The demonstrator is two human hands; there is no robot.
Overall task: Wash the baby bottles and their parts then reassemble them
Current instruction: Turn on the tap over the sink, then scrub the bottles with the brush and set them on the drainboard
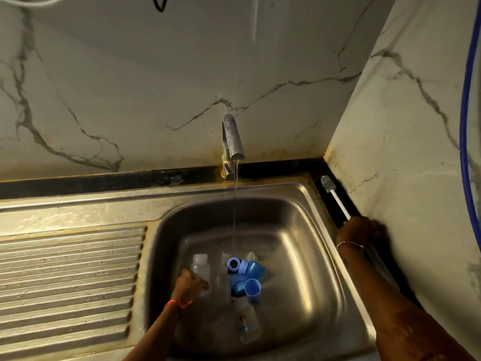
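In the steel sink basin [299, 230] my left hand [191, 282] grips a clear baby bottle [200, 267] that stands upright. Beside it lie several blue parts: a threaded ring [235, 265], a blue cap [256, 269] and a blue cup-shaped cap [252, 287]. A second clear bottle [248, 324] lies on its side near the basin's front. A clear nipple [251, 256] sits behind the blue parts. My right hand [360, 230] holds the white handle of a bottle brush [331, 191] lying on the black ledge at the right.
The tap [233, 139] runs a thin stream of water [235, 204] into the basin. A ribbed steel drainboard [70, 277] lies to the left. Marble walls close the back and right side. A blue hose [466, 126] hangs on the right wall.
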